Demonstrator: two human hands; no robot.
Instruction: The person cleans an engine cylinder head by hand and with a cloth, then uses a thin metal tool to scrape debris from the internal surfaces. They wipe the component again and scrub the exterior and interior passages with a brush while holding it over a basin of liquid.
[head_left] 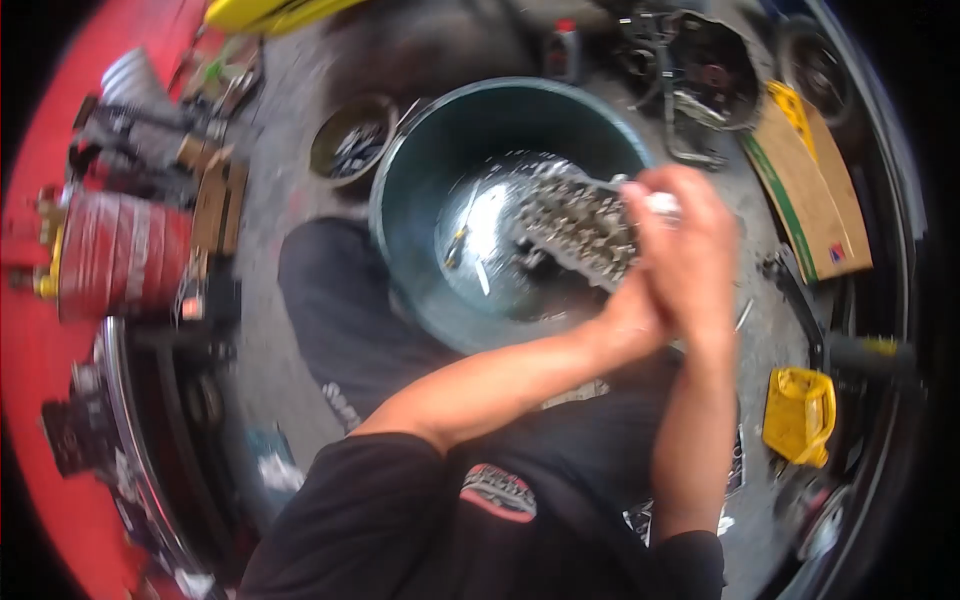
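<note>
"Where's the metal casting?"
"Tilted over the green basin."
"And the hands?"
"Together at its right end. The right hand curls around something white; the left hand's fingers are hidden, grip unclear."

The left forearm slants across the front of the body, away from its short sleeve, to the left hand. The right forearm rises nearly straight, elbow low, and the right hand bends inward above the left, its fingers curled (how tightly is lost in the blur). The wrists come close together; the left fingers are mostly hidden.
</note>
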